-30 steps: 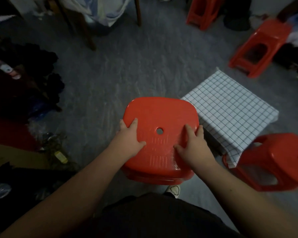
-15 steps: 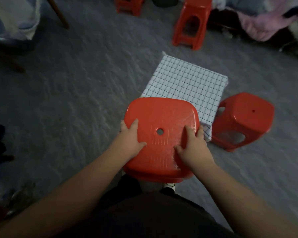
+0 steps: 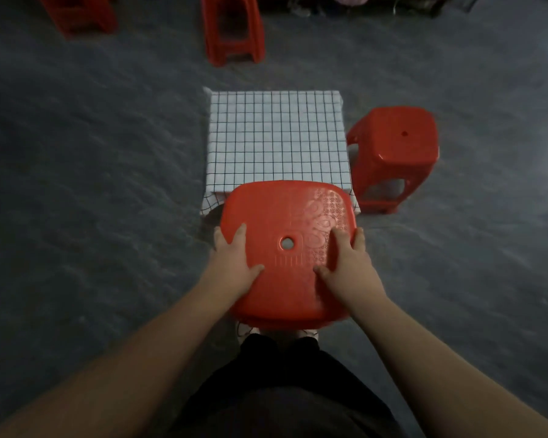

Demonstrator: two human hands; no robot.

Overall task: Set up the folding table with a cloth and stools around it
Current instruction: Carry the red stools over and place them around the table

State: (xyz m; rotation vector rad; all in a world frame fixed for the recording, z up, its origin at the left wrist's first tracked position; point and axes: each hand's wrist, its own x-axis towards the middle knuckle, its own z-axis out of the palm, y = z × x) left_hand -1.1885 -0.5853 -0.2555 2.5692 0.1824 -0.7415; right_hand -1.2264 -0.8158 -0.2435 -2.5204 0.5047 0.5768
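I hold a red plastic stool (image 3: 285, 216) by its seat, seen from above, right in front of my body. My left hand (image 3: 234, 260) grips the seat's left edge and my right hand (image 3: 345, 267) grips its right edge. The stool's far edge overlaps the near side of the low folding table, which is covered by a white cloth with a black grid (image 3: 276, 140). Another red stool (image 3: 396, 147) stands upright against the table's right side. The held stool's legs are hidden below its seat.
Two more red stools (image 3: 233, 30) (image 3: 76, 14) stand on the grey floor beyond the table. Dark clutter lies along the top edge at the back right. My dark trousers and light shoes (image 3: 244, 328) show below the held stool.
The view has swung so the table now lies straight ahead instead of off to the right. The held stool has come up to the table's near side. My grip is unchanged.
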